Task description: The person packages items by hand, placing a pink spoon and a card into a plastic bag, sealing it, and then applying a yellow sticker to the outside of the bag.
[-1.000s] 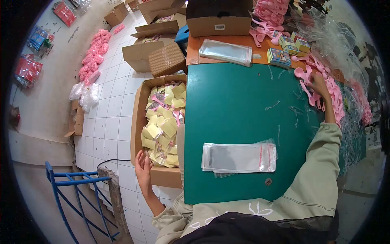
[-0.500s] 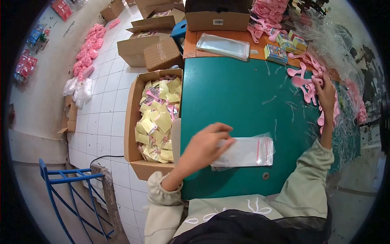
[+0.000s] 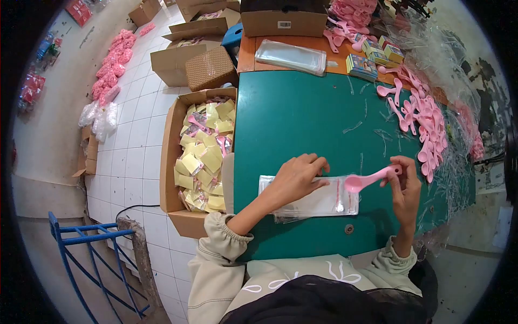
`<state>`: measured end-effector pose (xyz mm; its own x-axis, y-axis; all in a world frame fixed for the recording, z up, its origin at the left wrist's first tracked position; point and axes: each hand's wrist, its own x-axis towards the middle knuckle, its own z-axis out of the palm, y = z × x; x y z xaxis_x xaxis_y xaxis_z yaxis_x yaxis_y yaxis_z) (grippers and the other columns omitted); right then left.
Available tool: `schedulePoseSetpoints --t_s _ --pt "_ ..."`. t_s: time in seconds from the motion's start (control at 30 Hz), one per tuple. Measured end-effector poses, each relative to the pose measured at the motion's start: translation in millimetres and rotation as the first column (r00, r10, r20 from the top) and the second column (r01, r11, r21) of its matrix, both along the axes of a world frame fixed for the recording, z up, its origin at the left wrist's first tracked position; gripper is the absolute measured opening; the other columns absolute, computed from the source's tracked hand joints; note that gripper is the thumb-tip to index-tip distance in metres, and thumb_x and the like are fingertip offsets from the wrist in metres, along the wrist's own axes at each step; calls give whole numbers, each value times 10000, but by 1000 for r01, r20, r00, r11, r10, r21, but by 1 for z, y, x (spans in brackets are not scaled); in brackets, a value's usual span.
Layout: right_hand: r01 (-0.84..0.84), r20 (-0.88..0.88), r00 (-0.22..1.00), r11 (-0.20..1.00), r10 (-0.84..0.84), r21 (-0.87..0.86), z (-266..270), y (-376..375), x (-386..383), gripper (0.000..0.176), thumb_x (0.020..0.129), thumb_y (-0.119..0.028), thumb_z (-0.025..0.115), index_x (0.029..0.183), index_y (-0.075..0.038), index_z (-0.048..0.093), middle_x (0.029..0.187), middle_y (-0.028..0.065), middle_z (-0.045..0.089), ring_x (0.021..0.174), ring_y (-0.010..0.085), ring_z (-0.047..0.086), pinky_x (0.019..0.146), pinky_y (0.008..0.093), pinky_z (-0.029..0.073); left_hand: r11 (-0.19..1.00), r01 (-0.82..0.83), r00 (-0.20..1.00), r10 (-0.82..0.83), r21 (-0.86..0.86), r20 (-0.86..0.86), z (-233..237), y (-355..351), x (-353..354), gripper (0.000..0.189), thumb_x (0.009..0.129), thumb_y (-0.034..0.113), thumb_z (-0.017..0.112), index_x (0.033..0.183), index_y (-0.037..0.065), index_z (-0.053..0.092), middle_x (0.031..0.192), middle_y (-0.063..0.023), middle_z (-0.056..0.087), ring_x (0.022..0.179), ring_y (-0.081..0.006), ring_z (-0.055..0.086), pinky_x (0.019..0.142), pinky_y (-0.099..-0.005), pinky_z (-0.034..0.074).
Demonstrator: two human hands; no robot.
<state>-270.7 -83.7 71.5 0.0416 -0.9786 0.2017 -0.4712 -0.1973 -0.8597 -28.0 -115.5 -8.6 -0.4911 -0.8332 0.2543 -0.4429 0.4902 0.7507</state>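
A pink spoon (image 3: 354, 183) is pinched by its handle end in my right hand (image 3: 406, 186), its bowl over the right end of the clear plastic bags (image 3: 318, 201). These bags lie stacked on the green table (image 3: 297, 124). My left hand (image 3: 302, 175) is over the left and middle part of the stack, fingers bent and slightly apart, with nothing visible in it. More pink spoons (image 3: 429, 127) are heaped at the table's right side.
Left of the table stands a cardboard box (image 3: 170, 156) full of yellow-carded packets (image 3: 202, 156). Toward the back are another stack of clear bags (image 3: 291, 56), small colourful boxes (image 3: 361, 67) and a brown box (image 3: 283, 24). Loose plastic wrap (image 3: 458, 173) hangs at the right edge.
My right hand has come from the spoon pile toward the bag stack, carrying one spoon. My left hand has shifted slightly right and up over the bags.
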Motion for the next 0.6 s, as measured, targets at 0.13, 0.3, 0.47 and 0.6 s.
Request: schedulePoseSetpoints --t_s 0.13,0.3,0.47,0.6 --pt "-5 56 998 999 2 51 -6 7 8 205 851 14 575 1033 14 481 788 82 582 670 113 583 575 240 476 993 30 996 -39 115 79 -4 -3 5 132 769 131 663 867 66 604 798 -82 591 732 -243 602 631 -360 482" --pt "-70 27 997 997 69 38 -14 4 17 200 837 -1 600 998 10 482 764 85 592 643 120 592 541 242 479 981 7 998 4 192 -58 -1 -4 2 114 783 132 659 856 56 616 812 -102 642 735 -240 643 638 -339 497" --pt "-31 -190 981 999 38 38 -17 -1 18 164 835 -28 607 952 12 500 723 84 591 605 126 596 541 237 475 978 -58 964 107 199 -244 -1 -6 7 113 832 105 611 864 14 552 826 -106 669 757 -227 665 684 -305 517" --pt "-57 -217 974 997 69 59 -14 -6 14 152 836 -33 610 935 14 504 730 75 588 602 120 594 542 237 472 893 90 837 172 441 -520 0 -11 18 125 877 79 583 896 4 485 865 -134 680 808 -165 654 728 -285 521"
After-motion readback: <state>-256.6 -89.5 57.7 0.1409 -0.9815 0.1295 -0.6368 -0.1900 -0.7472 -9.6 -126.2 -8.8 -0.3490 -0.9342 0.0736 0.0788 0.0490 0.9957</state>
